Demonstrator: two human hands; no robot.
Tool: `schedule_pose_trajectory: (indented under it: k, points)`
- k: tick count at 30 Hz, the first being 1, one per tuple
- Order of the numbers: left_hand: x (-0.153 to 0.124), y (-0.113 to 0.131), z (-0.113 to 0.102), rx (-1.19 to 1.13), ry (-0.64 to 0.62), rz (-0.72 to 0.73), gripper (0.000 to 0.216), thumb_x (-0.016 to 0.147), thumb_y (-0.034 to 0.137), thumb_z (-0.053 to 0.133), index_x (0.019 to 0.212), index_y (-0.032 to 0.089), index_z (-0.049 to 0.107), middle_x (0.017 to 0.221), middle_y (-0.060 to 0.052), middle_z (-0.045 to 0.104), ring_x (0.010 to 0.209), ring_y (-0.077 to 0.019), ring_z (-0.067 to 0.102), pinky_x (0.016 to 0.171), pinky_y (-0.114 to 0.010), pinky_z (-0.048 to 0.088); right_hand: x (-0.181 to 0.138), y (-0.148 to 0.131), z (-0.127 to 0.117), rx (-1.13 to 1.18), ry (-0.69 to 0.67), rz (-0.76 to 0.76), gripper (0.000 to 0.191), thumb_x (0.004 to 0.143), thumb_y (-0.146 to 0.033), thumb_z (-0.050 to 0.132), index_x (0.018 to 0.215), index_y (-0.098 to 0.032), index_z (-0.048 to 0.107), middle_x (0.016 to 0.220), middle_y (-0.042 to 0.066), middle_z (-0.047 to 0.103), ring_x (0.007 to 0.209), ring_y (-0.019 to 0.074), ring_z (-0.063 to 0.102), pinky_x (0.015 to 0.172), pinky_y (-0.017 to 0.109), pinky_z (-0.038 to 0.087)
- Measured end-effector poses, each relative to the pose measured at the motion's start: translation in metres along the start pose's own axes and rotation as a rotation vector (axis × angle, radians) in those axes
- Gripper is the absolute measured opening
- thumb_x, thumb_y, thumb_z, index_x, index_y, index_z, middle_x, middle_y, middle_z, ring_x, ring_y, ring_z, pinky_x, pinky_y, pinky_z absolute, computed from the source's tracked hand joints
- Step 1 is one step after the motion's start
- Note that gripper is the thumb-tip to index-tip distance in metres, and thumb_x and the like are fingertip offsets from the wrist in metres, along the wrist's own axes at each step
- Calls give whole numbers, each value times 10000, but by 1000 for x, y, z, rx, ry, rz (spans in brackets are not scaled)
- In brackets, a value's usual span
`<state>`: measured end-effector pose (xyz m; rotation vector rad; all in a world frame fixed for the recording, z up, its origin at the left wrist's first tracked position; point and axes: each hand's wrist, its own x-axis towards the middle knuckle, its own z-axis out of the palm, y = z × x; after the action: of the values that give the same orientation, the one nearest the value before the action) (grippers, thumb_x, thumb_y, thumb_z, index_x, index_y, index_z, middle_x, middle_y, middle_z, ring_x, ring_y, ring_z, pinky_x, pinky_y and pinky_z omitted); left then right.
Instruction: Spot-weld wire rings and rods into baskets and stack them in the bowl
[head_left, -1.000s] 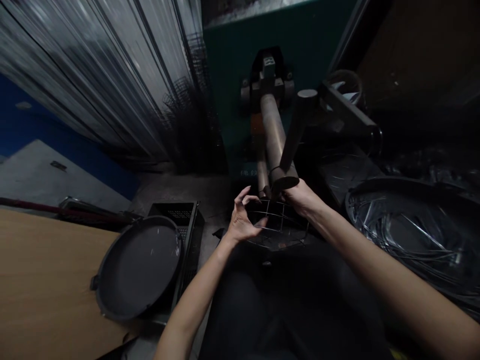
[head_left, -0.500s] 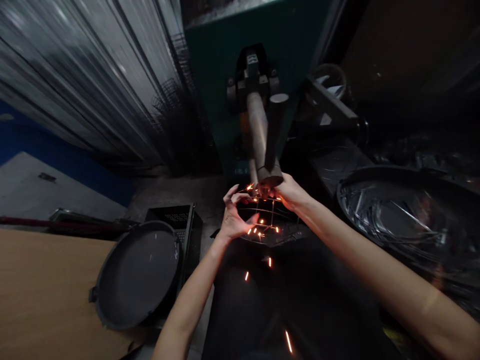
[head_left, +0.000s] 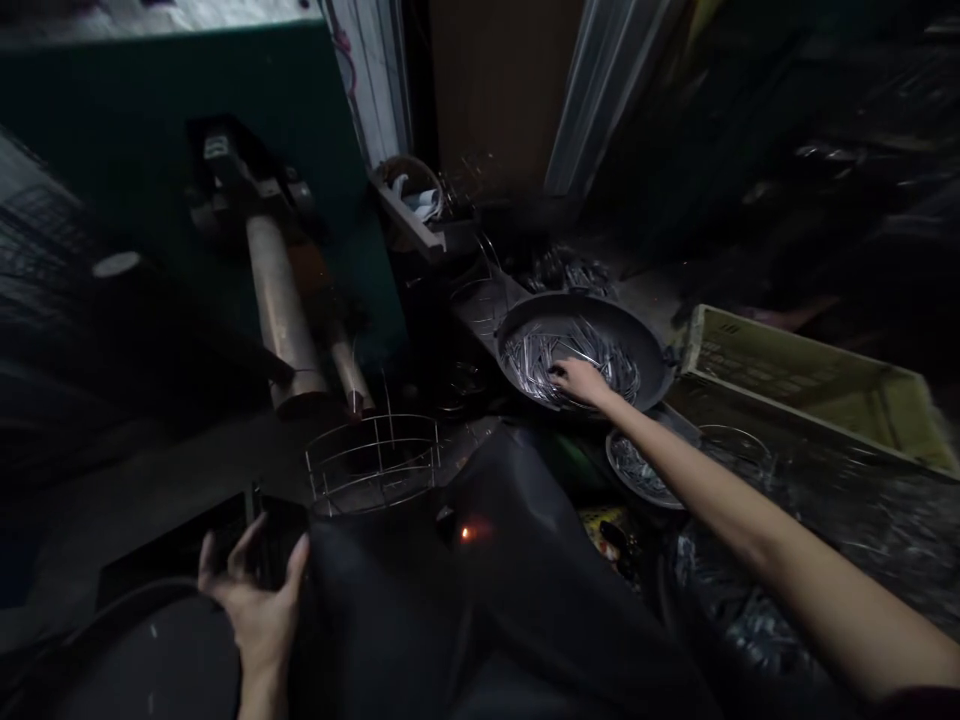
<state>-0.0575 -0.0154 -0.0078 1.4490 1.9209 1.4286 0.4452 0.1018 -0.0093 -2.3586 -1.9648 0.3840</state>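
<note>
My right hand (head_left: 581,381) reaches into a round dark pan (head_left: 656,350) that holds a pile of short metal wire rods (head_left: 529,365). Its fingers are drawn together at the rods; what lies between them is too small to make out. To the lower left, my left hand (head_left: 259,600) is held up with fingers spread and nothing in it. Between the hands a round wire frame (head_left: 379,462) of thin rods stands below the machine's thick metal arm (head_left: 277,290), at the edge of dark cloth over my lap.
The green machine body (head_left: 360,200) rises at the upper left. Another dark round pan (head_left: 157,650) lies at lower left. On the right are a yellowish plastic crate (head_left: 817,380) and a smaller bowl of metal pieces (head_left: 637,470). A spark (head_left: 466,533) glows over the dark cloth (head_left: 525,600).
The view has swung right. Both hands have left the wire frame under the machine arm; my right hand has moved to the rod pan, my left hand has opened away. Most sparks are gone.
</note>
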Motion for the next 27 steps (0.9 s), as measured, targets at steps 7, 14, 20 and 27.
schedule_pose_trajectory:
  k: [7, 14, 20, 27]
  points:
    - [-57, 14, 12, 37, -86, 15, 563, 737, 339, 674, 1251, 215, 482, 1013, -52, 653, 949, -203, 646, 944, -411, 500, 15, 45, 37, -120, -82, -132, 241, 873, -91, 494, 1069, -139, 626, 1050, 151, 605, 918, 202, 574, 706, 246, 404]
    - [-70, 72, 50, 54, -457, 539, 299, 803, 172, 605, 1094, 239, 603, 922, -19, 698, 794, -164, 689, 730, -270, 584, 49, 48, 2, -124, 201, -67, 413, 914, -44, 206, 1188, -43, 515, 1173, 240, 496, 1048, 268, 491, 764, 298, 398]
    - [-81, 135, 111, -121, -684, 791, 331, 825, 85, 539, 1121, 233, 561, 888, -51, 690, 778, -159, 658, 671, -274, 556, 83, 17, -26, 8, 340, -168, 360, 875, -36, 332, 1107, -149, 583, 1152, 127, 550, 1050, 194, 492, 810, 221, 399]
    - [-93, 142, 126, -199, -708, 768, 354, 838, 90, 516, 1152, 250, 549, 850, -54, 680, 730, -169, 635, 642, -300, 532, 58, 32, -53, 325, 593, -73, 293, 906, -170, 307, 1012, -142, 580, 1027, 163, 586, 978, 240, 551, 887, 302, 399]
